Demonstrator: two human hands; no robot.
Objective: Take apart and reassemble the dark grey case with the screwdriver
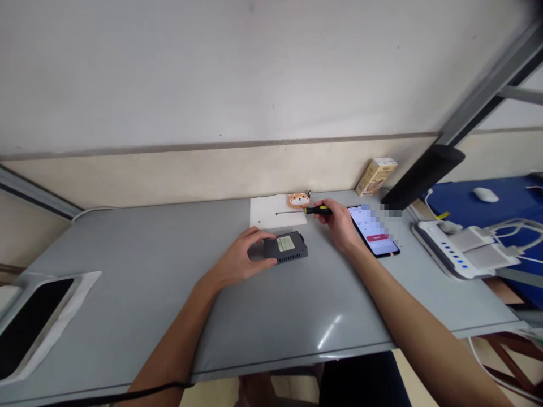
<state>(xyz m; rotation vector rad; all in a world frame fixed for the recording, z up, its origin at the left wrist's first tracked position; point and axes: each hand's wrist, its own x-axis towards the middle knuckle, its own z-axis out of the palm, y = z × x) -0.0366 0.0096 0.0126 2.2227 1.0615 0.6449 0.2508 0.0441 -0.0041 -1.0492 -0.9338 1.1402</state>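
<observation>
My left hand [244, 257] grips the left end of a dark grey plastic box [292, 254], thumb on the near side and fingers on the far side. A pale label and a row of vent slots show on the box, which lies on the table. In my right hand [337, 223] is a screwdriver [316, 210] with a black and yellow handle. Its thin shaft points left over a sheet of white paper [265, 206], with a small dark bit at its tip. One small dark speck, perhaps a screw, lies on the paper.
Behind the screwdriver sits an orange animal-face case [299, 200]. A phone [375, 232] with a lit screen lies beside my right wrist. Further right are a small carton [376, 176], a black cylinder [424, 176] and a white power strip [458, 254]. A black-screened device [36, 322] lies far left.
</observation>
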